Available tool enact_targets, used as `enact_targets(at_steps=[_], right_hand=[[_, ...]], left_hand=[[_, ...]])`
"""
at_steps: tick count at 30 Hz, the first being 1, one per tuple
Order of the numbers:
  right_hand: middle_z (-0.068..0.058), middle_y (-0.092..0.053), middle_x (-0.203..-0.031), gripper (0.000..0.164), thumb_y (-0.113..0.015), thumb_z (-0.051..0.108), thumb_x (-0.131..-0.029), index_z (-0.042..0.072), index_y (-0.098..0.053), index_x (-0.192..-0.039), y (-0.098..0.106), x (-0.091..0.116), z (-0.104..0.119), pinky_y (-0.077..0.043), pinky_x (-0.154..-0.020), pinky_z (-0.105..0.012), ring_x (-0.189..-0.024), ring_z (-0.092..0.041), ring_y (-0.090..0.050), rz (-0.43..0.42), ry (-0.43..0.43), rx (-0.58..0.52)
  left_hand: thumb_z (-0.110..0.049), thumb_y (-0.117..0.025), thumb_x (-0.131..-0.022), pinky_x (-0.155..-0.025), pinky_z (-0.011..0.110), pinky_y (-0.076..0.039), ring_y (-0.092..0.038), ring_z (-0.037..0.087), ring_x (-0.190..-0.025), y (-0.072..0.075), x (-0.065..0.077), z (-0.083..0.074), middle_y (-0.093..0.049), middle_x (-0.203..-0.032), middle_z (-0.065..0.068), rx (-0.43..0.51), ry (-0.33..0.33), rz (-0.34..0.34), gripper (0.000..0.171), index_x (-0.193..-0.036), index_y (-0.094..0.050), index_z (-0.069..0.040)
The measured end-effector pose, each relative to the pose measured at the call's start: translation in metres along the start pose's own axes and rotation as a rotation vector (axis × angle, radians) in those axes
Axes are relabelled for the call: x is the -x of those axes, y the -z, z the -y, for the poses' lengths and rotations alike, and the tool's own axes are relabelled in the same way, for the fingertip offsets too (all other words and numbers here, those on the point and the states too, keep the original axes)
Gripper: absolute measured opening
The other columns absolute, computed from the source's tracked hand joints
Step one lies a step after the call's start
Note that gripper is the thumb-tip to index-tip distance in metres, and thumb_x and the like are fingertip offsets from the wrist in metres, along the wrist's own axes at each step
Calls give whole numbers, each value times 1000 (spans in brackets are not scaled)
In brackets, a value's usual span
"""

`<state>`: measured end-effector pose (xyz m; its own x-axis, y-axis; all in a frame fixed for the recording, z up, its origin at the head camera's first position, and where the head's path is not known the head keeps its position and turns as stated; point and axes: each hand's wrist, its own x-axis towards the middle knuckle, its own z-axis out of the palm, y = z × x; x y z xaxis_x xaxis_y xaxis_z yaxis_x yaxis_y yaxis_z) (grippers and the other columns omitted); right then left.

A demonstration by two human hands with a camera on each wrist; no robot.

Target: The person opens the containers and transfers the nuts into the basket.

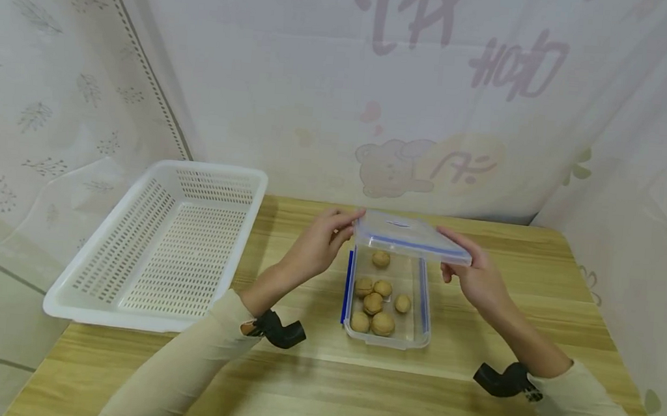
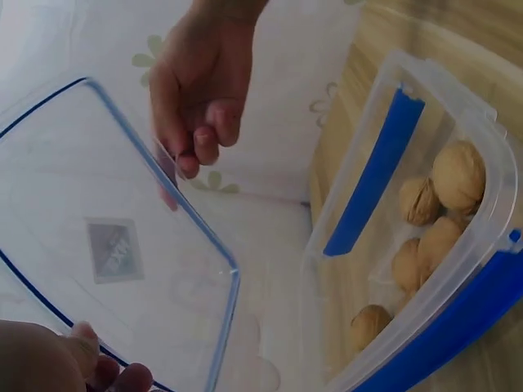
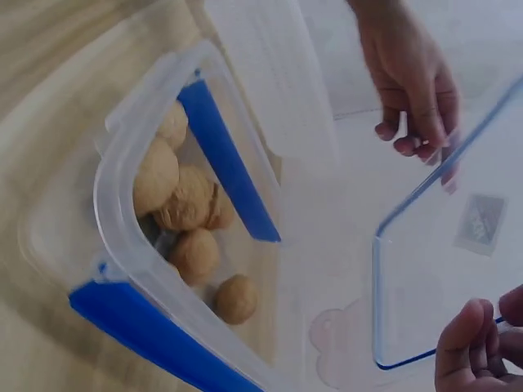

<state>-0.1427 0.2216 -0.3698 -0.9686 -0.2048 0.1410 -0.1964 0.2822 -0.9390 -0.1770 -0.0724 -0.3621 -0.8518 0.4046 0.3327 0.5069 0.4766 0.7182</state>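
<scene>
Our left hand [image 1: 320, 238], with the white slotted basket [image 1: 184, 268] standing well to its left on the wooden table [image 1: 318, 396], pinched the left edge of the clear lid [image 1: 405, 230] between thumb and fingers. Next to the right we had the clear container [image 1: 387, 341], standing on the table, a blue latch flap [image 1: 347, 291] along its left side and seven walnuts [image 1: 373, 303] lying loose inside. We held the blue-lined lid tilted above the container's far end, apart from its rim. Farthest right, our right hand [image 1: 477, 278] gripped the lid's right edge, fingers curled round it
</scene>
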Motion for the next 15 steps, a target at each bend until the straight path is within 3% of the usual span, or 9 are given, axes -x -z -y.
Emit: enact_targets(at_steps=[3,6,7,10,12,15], right_hand=[[-10,-55,-75,21,-50,5,-107,-9,-65,-112,-1,-3,1,-42,-52,-26,-61,-17,-53,-50,115,139],[-9,-53,-73,28,-52,8,-107,-1,-59,-82,-2,-5,2,-42,-50,-25,-59,-19,-52,-124,194,252],[-9,-53,-75,29,-53,8,-107,1,-58,-79,-2,-6,2,-43,-50,-24,-59,-21,-53,-143,204,279],[-11,-59,-91,27,-53,9,-107,-1,-62,-83,-1,-9,4,-49,-55,-21,-66,-20,-58,-170,205,332],[-14,-62,-104,27,-51,11,-108,-4,-68,-94,0,-11,6,-55,-61,-21,-75,-19,-62,-155,180,319],[-20,-65,-109,34,-46,17,-111,-6,-68,-121,1,-14,8,-59,-70,-22,-83,-13,-65,-110,117,248]], left_hand=[[-5,-54,-105,-73,32,-48,-52,20,-84,4,-3,-3,-59,-107,13,-58,-39,-21,33,-137,-63,1],[-6,-53,-106,-73,34,-48,-52,21,-84,6,-5,-4,-57,-108,14,-87,-67,-39,28,-127,-68,4],[-5,-53,-106,-74,35,-48,-53,22,-85,7,-6,-5,-58,-109,15,-90,-72,-43,26,-124,-69,4],[-5,-52,-106,-74,35,-51,-56,24,-86,8,-8,-5,-58,-108,16,-77,-60,-41,24,-119,-69,6],[-5,-52,-107,-74,32,-54,-61,25,-86,8,-10,-5,-59,-108,17,-30,-31,-30,26,-122,-68,6],[-5,-52,-106,-72,29,-59,-66,26,-86,8,-12,-6,-61,-107,17,65,25,-14,29,-131,-65,4]])
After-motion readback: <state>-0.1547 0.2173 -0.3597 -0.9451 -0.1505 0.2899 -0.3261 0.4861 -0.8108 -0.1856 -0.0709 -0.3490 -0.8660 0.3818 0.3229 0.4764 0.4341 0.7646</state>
